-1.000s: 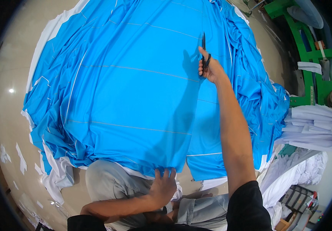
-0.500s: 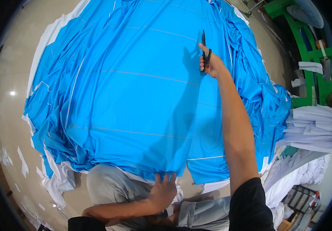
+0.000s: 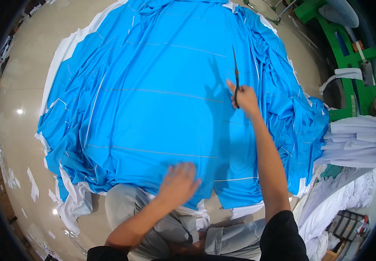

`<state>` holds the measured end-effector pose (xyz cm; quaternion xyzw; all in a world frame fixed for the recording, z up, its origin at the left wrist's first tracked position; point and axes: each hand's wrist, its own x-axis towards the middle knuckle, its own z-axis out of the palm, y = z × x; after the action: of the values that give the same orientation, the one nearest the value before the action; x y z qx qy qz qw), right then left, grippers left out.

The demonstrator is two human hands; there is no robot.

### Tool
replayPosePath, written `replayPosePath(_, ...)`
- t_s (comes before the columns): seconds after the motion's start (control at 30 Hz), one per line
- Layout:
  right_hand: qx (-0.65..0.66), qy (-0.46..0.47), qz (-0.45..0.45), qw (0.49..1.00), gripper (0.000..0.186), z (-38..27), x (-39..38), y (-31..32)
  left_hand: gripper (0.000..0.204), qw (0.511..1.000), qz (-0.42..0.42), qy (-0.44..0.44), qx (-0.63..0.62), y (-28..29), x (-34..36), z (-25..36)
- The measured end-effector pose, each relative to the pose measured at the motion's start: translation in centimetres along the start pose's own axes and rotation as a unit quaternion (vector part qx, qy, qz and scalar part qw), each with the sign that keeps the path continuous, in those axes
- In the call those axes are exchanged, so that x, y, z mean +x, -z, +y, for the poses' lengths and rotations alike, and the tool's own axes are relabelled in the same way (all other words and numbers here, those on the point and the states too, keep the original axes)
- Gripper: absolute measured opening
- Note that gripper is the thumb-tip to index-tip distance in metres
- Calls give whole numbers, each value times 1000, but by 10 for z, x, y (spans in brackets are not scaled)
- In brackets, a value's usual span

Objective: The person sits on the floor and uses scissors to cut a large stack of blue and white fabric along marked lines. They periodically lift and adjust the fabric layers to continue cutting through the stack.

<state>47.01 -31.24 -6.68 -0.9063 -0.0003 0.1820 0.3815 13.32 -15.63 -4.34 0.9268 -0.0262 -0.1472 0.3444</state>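
Note:
A large sheet of bright blue fabric (image 3: 153,117) is spread over the floor, crossed by several thin pale lines. A slit runs up from its near edge, just right of the middle. My right hand (image 3: 246,100) is closed around a pair of black scissors (image 3: 236,67) above the right part of the fabric. The blades point away from me and look closed together. Over the near edge, left of the slit, is my left hand (image 3: 180,182). It is blurred, with fingers stretched out and nothing visible in it; whether it touches the fabric I cannot tell.
My bent legs in grey jeans (image 3: 129,206) are at the near edge. To the right stand a green metal frame (image 3: 349,87) and stacked white cloth (image 3: 353,139). White scraps (image 3: 33,185) lie on the tiled floor (image 3: 18,143) at left.
My left hand has left the fabric's near edge and moved up and slightly left. My right hand has drawn the scissors back toward me and a little right.

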Motion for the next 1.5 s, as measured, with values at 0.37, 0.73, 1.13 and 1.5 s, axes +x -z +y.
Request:
replayPosePath(0.37,-263,98,-61,958,78,124,-247,49,78,941,-276,128,150,-6,-94,18)
replayPosePath(0.73,-93,210,80,970,73,66,-179,43,86,948,238,28,210,153,148,-174)
replayPosePath(1.13,-150,266,145,941,77,90,-77,22,97,923,242,245,172,112,-27,-250)
replayPosePath(1.5,-230,257,118,931,80,182,-201,38,112,917,55,346,189,146,-123,-237)
